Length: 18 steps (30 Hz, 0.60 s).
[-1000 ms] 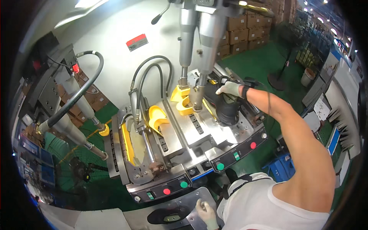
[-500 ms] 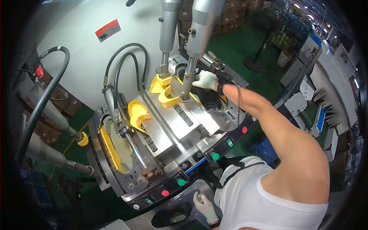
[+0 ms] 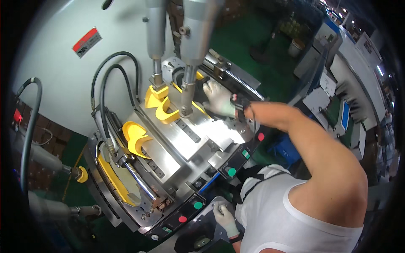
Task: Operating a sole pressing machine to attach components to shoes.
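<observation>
My right hand (image 3: 220, 100), in a pale work glove, reaches over the machine's right-hand station. Its fingers are spread, and it lies on or just above a dark piece (image 3: 203, 86) mostly hidden beneath it. Left of the hand, a steel rod with a cylinder (image 3: 188, 90) stands upright, close to two yellow curved pads (image 3: 167, 111). Low in the picture my left hand (image 3: 226, 219), also gloved, rests near a metal plate, its fingers loosely bent and apart with nothing seen in them. Beside it is a black oval piece (image 3: 190, 238).
Another yellow curved pad (image 3: 137, 139) sits at the left station, near a slanted piston rod (image 3: 141, 179). A control strip (image 3: 190, 211) with red and green buttons runs along the front. Black hoses (image 3: 105, 71) arch behind. A grey side cylinder (image 3: 50, 208) stands at left.
The whole view has shifted, so the machine sits further left. My right hand has come over the black rounded piece, which it now covers, and its fingers have spread. My left hand stays low.
</observation>
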{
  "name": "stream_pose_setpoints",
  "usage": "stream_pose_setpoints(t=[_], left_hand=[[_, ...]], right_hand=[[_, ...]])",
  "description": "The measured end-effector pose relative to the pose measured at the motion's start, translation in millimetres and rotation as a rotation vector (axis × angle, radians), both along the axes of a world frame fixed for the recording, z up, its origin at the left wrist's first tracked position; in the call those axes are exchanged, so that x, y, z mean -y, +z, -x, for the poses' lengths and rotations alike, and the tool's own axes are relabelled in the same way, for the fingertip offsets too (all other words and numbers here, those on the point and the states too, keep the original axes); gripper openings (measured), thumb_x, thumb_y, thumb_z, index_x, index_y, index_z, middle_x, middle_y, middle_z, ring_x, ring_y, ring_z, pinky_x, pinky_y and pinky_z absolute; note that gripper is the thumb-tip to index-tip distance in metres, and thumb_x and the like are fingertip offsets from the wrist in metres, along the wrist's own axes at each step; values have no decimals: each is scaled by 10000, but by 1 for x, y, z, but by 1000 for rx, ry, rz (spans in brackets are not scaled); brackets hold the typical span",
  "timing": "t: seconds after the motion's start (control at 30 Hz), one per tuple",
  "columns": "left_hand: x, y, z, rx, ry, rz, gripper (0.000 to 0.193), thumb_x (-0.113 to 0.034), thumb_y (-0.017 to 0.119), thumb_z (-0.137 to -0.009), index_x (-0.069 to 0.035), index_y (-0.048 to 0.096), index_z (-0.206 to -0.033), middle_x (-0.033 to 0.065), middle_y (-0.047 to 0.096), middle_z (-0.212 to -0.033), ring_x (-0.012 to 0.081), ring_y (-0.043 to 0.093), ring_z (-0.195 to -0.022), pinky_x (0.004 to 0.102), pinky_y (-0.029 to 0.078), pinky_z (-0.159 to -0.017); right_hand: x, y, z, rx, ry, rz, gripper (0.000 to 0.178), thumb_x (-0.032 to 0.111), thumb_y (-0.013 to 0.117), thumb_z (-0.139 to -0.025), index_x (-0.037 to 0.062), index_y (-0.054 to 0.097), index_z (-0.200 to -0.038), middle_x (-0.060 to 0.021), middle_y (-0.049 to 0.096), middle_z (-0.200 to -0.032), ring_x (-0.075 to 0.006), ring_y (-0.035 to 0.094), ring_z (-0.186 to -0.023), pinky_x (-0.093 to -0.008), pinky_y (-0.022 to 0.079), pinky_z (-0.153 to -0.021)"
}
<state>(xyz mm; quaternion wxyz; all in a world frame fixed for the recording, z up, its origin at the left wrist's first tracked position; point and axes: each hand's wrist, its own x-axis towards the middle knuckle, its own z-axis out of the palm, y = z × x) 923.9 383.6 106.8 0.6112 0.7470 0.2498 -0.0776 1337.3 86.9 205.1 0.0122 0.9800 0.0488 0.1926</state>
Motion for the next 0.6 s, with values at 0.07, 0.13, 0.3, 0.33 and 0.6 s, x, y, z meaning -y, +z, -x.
stream_pose_setpoints(t=[0.07,0.13,0.3,0.33,0.6], left_hand=[[5,4,-8,-56,25,85,347,-130,609,-980,66,631,-1265,159,704,-1146,228,664,-1013,333,532,-901],[11,11,-6,-2,17,15,344,-128,614,-979,60,629,-1267,143,699,-1120,212,668,-991,326,541,-876],[21,-6,16,144,-49,-59,319,-110,606,-994,46,618,-1272,124,690,-1109,186,685,-968,314,561,-854],[24,-2,18,31,-9,43,364,-167,615,-985,54,631,-1274,163,698,-1151,222,679,-1003,350,542,-892],[38,-29,78,18,46,-114,373,-203,594,-988,27,627,-1280,187,688,-1179,282,671,-1064,386,523,-944]], right_hand=[[13,-5,4,20,60,23,646,328,773,-829,34,527,-1350,-286,480,-1374,-427,505,-1297,-497,463,-1065],[0,22,13,-133,58,-178,654,309,762,-844,26,512,-1378,-318,453,-1410,-457,463,-1342,-490,433,-1116],[-1,14,13,-69,79,-209,617,305,751,-856,51,528,-1372,-276,471,-1360,-432,480,-1314,-480,475,-1065],[1,10,11,-42,80,-216,619,317,750,-852,49,533,-1367,-266,470,-1352,-438,471,-1320,-491,465,-1074],[-16,27,89,49,430,-548,613,286,714,-889,-15,515,-1384,-310,405,-1495,-475,356,-1442,-536,306,-1202]])
